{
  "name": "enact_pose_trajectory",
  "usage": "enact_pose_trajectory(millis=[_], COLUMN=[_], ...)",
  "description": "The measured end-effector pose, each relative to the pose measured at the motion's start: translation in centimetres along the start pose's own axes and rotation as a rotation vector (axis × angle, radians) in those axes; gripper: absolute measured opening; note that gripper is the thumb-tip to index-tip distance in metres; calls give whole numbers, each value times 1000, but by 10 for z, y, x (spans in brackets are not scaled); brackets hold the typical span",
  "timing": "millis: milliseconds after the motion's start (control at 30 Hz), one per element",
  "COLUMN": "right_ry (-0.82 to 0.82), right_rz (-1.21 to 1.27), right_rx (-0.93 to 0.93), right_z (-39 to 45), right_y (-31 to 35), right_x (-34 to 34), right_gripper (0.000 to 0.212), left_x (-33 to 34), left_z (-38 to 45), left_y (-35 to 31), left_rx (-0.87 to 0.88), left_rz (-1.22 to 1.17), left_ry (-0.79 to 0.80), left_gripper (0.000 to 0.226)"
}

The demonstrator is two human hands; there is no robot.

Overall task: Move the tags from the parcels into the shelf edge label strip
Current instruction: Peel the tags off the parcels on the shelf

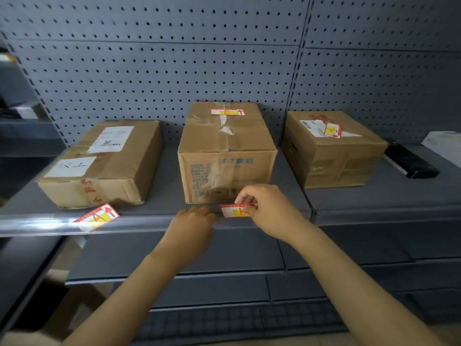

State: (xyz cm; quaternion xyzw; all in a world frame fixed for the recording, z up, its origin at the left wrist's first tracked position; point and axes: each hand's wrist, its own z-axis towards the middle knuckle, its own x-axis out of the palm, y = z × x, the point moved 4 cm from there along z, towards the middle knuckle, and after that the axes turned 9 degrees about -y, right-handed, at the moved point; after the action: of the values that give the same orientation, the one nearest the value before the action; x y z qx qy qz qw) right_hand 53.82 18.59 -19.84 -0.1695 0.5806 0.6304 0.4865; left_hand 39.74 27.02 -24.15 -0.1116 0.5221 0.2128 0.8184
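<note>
Three parcels stand on the shelf [159, 208] — left parcel [104, 166], middle parcel [227, 151], right parcel [331, 148]. The right hand [264, 208] pinches a red-and-yellow tag [234, 211] between thumb and fingertips at the label strip [37, 227], just in front of the middle parcel. The left hand [194, 221] rests at the strip just left of that tag, fingers bent against the edge — whether it grips anything cannot be told. A second tag [97, 217] sits tilted in the strip below the left parcel. A third tag [227, 112] lies on the middle parcel, a fourth tag [333, 130] on the right one.
</note>
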Motion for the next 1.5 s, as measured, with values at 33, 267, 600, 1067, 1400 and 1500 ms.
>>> enact_pose_trajectory(millis=[33, 267, 600, 1067, 1400, 1500], right_ry=[3, -51, -55, -9, -118, -154], right_rz=[-1, 56, 71, -154, -225, -229], right_rx=[-23, -124, -132, -182, -263, -248], right_z=[0, 0, 7, 14, 12, 8], right_y=[-2, -17, -21, 3, 7, 7], right_x=[0, -3, 4, 32, 39, 32], right_gripper=[19, 23, 22, 17, 13, 16], left_x=[1, 7, 11, 7, 2, -2], left_z=[0, -1, 9, 2, 0, 1], left_y=[-3, -14, -10, -10, -11, -11], left_rx=[-29, -156, -178, -136, -160, -172], left_rz=[-3, -49, -87, -137, -97, -70], left_ry=[-8, -51, -77, -77, -46, -31], left_gripper=[21, 23, 25, 27, 28, 26])
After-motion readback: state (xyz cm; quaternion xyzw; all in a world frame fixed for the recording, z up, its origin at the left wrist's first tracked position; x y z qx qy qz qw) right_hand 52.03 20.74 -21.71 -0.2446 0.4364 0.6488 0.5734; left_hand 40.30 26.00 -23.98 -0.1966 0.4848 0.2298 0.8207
